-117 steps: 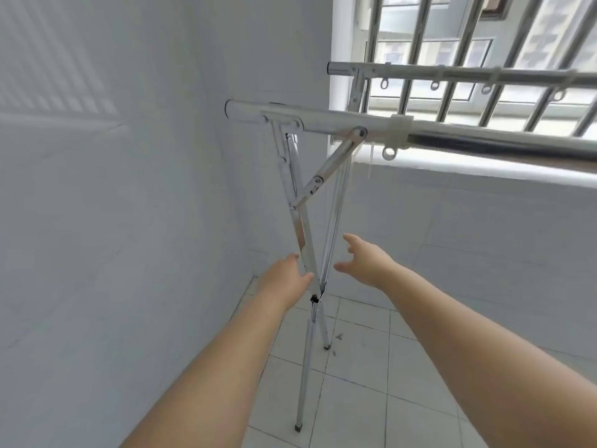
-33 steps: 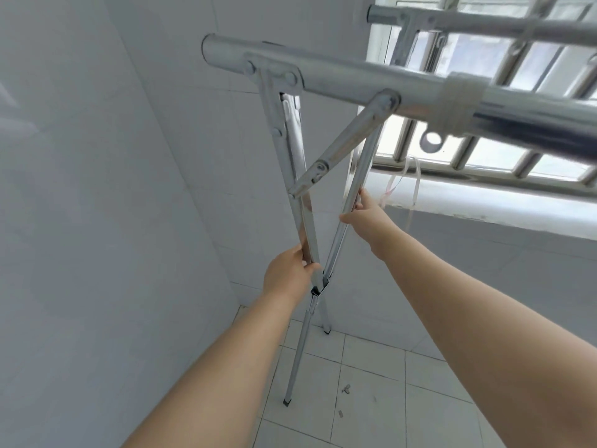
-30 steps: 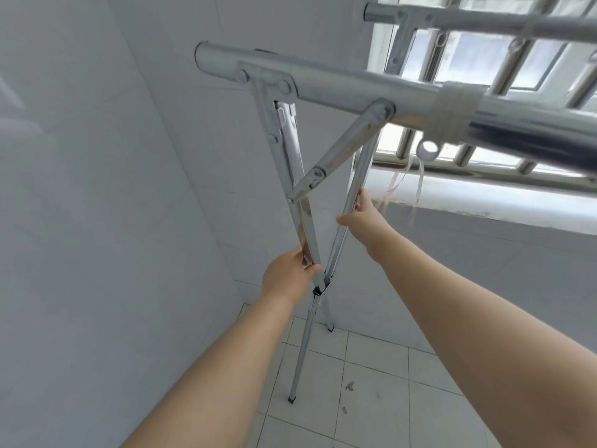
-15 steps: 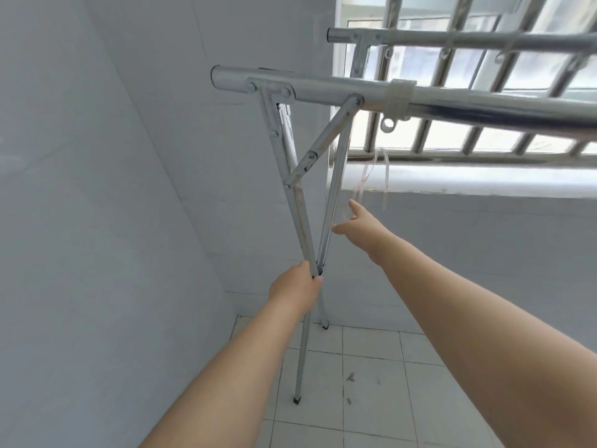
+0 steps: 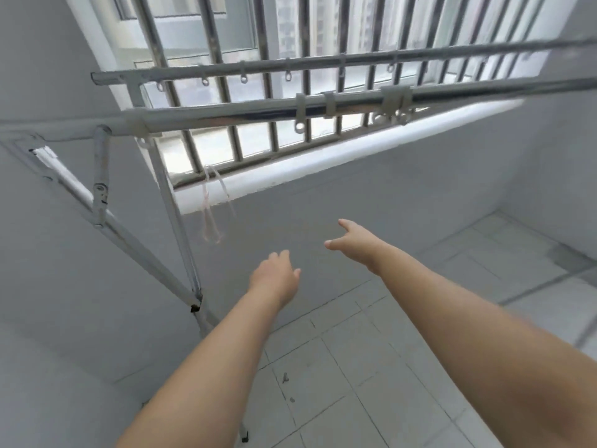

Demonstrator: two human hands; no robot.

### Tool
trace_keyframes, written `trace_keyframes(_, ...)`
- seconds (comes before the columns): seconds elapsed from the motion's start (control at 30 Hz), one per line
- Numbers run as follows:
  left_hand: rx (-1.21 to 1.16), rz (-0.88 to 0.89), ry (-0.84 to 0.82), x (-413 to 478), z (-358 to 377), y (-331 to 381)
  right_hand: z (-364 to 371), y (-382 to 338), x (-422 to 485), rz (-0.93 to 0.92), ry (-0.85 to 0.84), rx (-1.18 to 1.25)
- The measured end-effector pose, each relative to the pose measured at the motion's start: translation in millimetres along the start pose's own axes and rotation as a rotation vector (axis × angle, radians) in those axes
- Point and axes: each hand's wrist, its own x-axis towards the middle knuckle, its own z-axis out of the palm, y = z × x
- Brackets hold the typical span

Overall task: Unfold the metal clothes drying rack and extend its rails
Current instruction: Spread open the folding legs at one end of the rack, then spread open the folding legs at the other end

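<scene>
The metal drying rack stands by the window, its near rail (image 5: 245,113) running left to right at head height with white plastic clips on it. A second rail (image 5: 290,64) runs behind it. The crossed legs (image 5: 181,240) and a short brace (image 5: 98,176) stand at the left. My left hand (image 5: 276,278) hangs in the air to the right of the legs, fingers loosely apart, touching nothing. My right hand (image 5: 357,242) is further right and higher, fingers spread, also holding nothing.
A barred window (image 5: 290,33) and its white sill (image 5: 323,160) lie behind the rack. A grey wall closes in on the left. A loose string (image 5: 210,208) dangles from the near rail. The floor (image 5: 371,367) is pale tile with small bits of debris.
Both hands have let go of the rack's legs and moved right, away from them. The view has swung to the right, so the legs now sit at the left.
</scene>
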Motion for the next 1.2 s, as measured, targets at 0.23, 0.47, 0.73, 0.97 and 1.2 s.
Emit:
trace_keyframes(0.23,0.110,0.308,-0.011,1.1,24.7,138.0,-113.7,69.5,-33.7,0.090,0.171,0.076)
trace_keyframes(0.47,0.142,0.453,-0.024,-1.9,74.1,297.4,-253.8,173.0,-83.0,0.201,0.312,0.097)
trace_keyframes(0.73,0.119,0.635,-0.063,-25.8,146.2,480.4,-414.7,290.9,-143.0,0.327,0.486,0.034)
trace_keyframes(0.97,0.129,0.765,-0.120,-23.7,194.2,602.9,-510.0,358.3,-162.3,0.369,0.609,0.108)
trace_keyframes(1.2,0.132,0.865,-0.101,24.7,221.4,706.7,-605.6,395.4,-133.6,0.379,0.741,0.226)
